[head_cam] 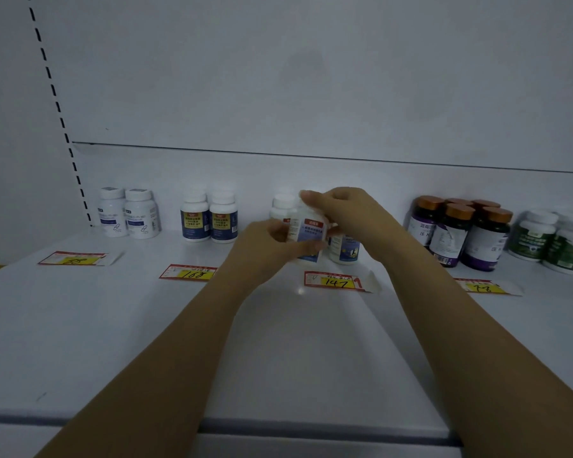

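A white pill bottle (pixel 306 231) with a blue and red label is held slightly tilted above the white shelf (pixel 113 325), in the middle of the view. My left hand (pixel 265 246) grips its lower body from the left, thumb across the front. Over its cap curl the fingers of my right hand (pixel 341 209), coming from the right. Behind it stand two more white bottles of the same kind (pixel 282 206), (pixel 344 249), partly hidden by my hands.
Along the shelf's back stand two white bottles (pixel 128 213) at left, two blue-labelled bottles (pixel 209 218), several dark bottles with copper caps (pixel 460 229), and green-labelled bottles (pixel 556 242) at right. Price tags lie in front, among them "168" (pixel 189 272) and "147" (pixel 334 280).
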### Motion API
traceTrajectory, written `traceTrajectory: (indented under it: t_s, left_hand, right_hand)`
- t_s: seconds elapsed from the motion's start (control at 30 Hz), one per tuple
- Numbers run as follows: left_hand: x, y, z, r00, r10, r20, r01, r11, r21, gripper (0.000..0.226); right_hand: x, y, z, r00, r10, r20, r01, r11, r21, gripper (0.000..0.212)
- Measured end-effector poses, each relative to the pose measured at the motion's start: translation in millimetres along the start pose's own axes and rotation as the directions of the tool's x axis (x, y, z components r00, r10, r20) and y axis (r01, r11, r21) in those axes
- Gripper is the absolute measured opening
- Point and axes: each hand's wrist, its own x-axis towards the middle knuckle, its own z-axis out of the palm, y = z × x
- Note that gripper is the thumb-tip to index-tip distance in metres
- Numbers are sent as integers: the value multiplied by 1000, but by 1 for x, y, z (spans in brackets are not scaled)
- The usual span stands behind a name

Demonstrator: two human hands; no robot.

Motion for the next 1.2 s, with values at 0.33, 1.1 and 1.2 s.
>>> traceTrajectory:
  t_s: [0.33,1.1,1.2]
  left_hand:
    - [-6,-13,8,999,-27,36,13,940,341,70]
    - [-10,-23,18,911,-255,323,-102,620,778,84]
    - [-11,-23,18,910,-258,325,-102,620,778,85]
  right_hand:
    - [17,5,6,957,-266,-114,229,937,-262,29]
    - [23,35,-21,969,-175,-175,82,895,-438,32]
    - [22,44,-18,989,-107,-101,49,890,-454,31]
